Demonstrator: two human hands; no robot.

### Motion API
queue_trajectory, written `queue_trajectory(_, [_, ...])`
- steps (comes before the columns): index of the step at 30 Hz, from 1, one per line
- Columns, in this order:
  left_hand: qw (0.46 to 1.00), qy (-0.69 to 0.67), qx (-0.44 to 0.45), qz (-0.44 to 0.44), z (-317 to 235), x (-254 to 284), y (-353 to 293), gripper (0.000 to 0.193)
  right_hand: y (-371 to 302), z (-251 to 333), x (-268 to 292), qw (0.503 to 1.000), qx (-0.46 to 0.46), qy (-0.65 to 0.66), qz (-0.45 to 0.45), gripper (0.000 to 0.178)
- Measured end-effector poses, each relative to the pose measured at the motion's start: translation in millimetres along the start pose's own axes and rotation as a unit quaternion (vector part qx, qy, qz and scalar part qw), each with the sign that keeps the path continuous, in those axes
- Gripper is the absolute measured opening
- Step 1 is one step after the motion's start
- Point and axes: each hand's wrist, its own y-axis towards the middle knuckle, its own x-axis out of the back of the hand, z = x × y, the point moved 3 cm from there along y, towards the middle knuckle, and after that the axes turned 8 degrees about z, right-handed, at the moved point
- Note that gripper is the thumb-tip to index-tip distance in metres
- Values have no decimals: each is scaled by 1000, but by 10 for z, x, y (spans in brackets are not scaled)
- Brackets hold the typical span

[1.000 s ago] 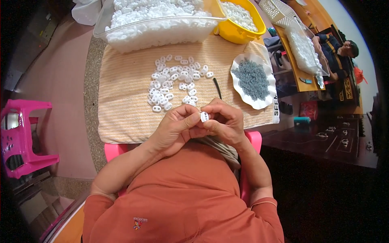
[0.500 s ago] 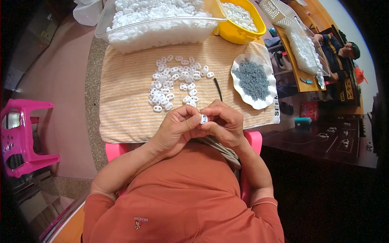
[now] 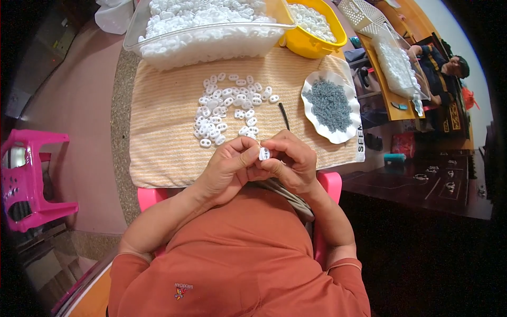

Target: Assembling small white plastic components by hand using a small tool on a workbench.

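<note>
A small white oval plastic piece with dark holes (image 3: 264, 154) is pinched between the fingertips of both hands, just in front of my body. My left hand (image 3: 231, 168) grips it from the left between thumb and forefinger. From the right, my right hand (image 3: 292, 160) holds it the same way, its other fingers curled. Just beyond my hands, a loose group of similar white two-hole pieces (image 3: 216, 112) lies on the striped towel (image 3: 163, 121). A thin black rod (image 3: 284, 116) lies right of them. To its right, small grey-blue pieces (image 3: 330, 104) fill a white wavy-rimmed plate (image 3: 346, 136).
A clear bin (image 3: 211, 45) full of white pieces stands at the far edge, beside a yellow basin (image 3: 311, 47) of white pieces. A pink stool (image 3: 39, 179) stands at left. At far right, a person (image 3: 441, 68) sits by another bin (image 3: 396, 68).
The white piece has turned slightly between my fingertips, showing more of its face. Both hands stay in nearly the same place.
</note>
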Motion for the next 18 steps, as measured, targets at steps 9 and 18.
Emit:
queue_trajectory(9, [999, -1, -8, 33, 39, 0, 8, 13, 9, 46, -18, 997, 51, -43, -26, 29])
queue_trajectory(18, [998, 25, -21, 48, 61, 15, 28, 15, 35, 58, -6, 995, 60, -74, -26, 28])
